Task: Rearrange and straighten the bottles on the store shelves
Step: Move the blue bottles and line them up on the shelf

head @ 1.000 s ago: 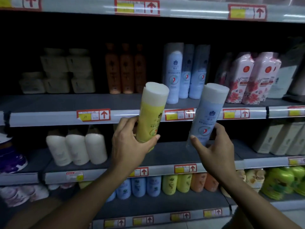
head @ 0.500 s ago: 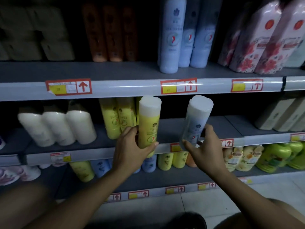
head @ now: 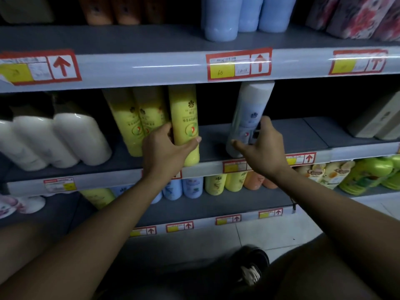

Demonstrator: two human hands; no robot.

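Note:
My left hand grips a yellow bottle that stands on the middle shelf, pressed against two other yellow bottles to its left. My right hand grips a pale blue bottle with a white cap, tilted slightly right, its base on the same shelf about a bottle's width to the right of the yellow one. The tops of both held bottles reach up to the front rail of the shelf above.
White bottles stand at the left of the middle shelf, beige boxes at its right. Blue bottles stand on the shelf above. Small blue, yellow and orange bottles and green bottles fill the lower shelf. My shoe is on the floor tiles.
Both hands have carried their bottles down and forward onto the middle shelf. The yellow one now stands beside the other yellow bottles. My view has dropped and moved closer.

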